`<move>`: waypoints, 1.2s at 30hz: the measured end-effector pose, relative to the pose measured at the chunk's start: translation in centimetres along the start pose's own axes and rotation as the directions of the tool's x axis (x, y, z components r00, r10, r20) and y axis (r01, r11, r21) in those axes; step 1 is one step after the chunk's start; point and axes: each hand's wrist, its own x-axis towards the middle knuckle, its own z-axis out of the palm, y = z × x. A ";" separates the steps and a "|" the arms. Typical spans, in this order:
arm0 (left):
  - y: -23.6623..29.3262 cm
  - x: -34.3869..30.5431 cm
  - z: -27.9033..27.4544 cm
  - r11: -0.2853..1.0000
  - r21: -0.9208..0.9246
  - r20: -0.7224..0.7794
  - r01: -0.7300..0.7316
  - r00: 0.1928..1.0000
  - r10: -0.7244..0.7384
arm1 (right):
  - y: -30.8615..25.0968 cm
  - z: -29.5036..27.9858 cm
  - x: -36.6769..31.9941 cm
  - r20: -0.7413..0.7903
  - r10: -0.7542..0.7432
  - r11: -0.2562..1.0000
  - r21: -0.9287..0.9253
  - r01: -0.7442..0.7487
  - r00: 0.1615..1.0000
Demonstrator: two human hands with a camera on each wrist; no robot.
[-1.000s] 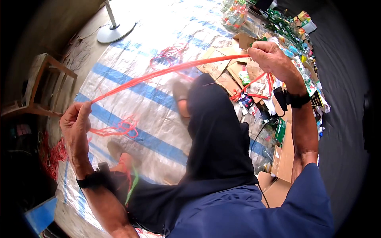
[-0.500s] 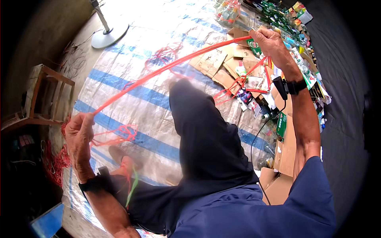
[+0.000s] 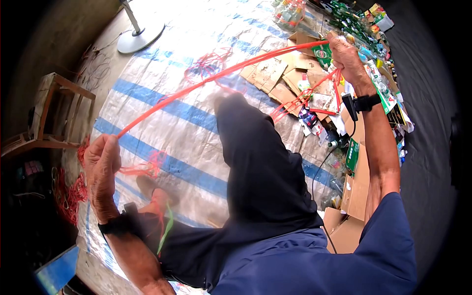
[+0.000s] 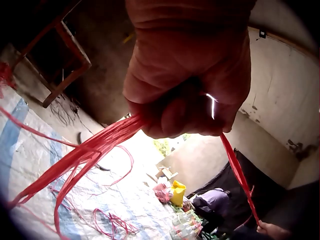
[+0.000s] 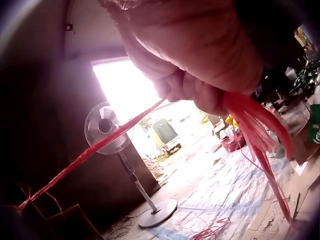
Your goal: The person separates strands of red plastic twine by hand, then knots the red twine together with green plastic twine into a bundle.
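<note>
A bundle of red plastic strands [image 3: 211,78] stretches in a slight arc between the two hands. At its lower left end the left hand [image 3: 102,167] grips it, thumb against curled fingers; loose strands [image 4: 75,165] hang from that fist in the left wrist view. The right hand [image 3: 346,59], raised higher at the upper right, grips the other end. Below the right fist a frayed red tail [image 5: 250,125] hangs in the right wrist view. A knee in dark trousers [image 3: 250,137] is under the stretch.
Flattened cardboard [image 3: 265,73], bottles [image 3: 344,17] and mixed packaging lie along the right. A striped sheet [image 3: 196,162] covers the floor. At the left are a wooden frame [image 3: 44,110], a fan base [image 3: 140,39] and a red strand heap [image 3: 73,199]. A cable [image 3: 314,182] runs from the right wrist.
The right hand has moved up and outward, and the left hand slightly down and right. Both keep their grip on the red bundle, and the raised knee has shifted left.
</note>
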 end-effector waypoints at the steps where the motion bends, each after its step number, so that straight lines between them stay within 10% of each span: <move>1: -0.1 0.0 0.0 1.000 0.000 0.000 0.001 1.000 -0.001 | 0.0 0.0 0.2 0.004 -0.013 1.000 0.019 0.013 1.000; 13: -1.0 0.9 -0.7 0.999 -0.030 -0.134 -0.039 0.990 0.034 | -1.7 0.1 -0.2 0.158 0.066 0.990 0.110 -0.084 0.985; 23: -1.6 2.5 -1.3 0.867 0.473 -0.393 -0.156 0.844 0.366 | -5.6 8.7 -4.1 0.448 0.080 0.986 0.096 -0.137 0.891; 30: 2.5 1.0 8.6 0.838 0.082 0.006 -0.540 0.841 0.541 | -7.4 21.9 -8.6 0.640 -0.050 0.971 -0.148 0.186 0.767; 36: 3.2 -0.1 11.9 0.911 -0.055 0.075 -0.409 0.908 0.412 | -10.3 28.4 -12.4 0.696 0.007 0.904 -0.311 0.293 0.718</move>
